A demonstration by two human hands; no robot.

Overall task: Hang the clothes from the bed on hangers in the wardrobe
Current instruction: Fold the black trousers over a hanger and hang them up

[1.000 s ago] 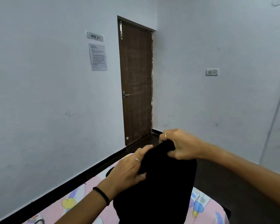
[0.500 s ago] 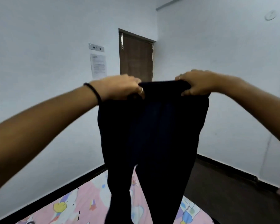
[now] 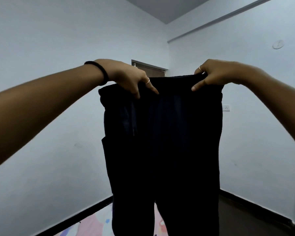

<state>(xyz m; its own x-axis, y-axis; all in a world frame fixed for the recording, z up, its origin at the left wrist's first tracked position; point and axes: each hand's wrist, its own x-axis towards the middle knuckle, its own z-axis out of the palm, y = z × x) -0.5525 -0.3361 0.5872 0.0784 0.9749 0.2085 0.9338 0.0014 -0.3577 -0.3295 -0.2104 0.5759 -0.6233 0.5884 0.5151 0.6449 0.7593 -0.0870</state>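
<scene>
We find both arms raised and stretched forward, holding a pair of dark trousers (image 3: pixel 162 142) up by the waistband in front of the white walls. The left hand (image 3: pixel 128 77) grips the waistband near its left end, fingers curled over the top edge with the fingertips pointing down across the cloth; it wears a thin ring and, at the wrist, a black band (image 3: pixel 99 72). The right hand (image 3: pixel 216 74) grips the waistband near its right end, thumb pressed against the front of the cloth, fingers folded over the top; a ring shows on one finger. The waistband is drawn fairly straight between the two hands. The trousers hang full length, both legs dropping past the lower edge of the view, in front of the bed (image 3: pixel 95 223), whose pink patterned sheet shows at the bottom. We cannot tell whether the cuffs touch the sheet. Behind the waistband we note the top of a brown door (image 3: pixel 150 68). A socket (image 3: pixel 226 108) sits on the right wall.
</scene>
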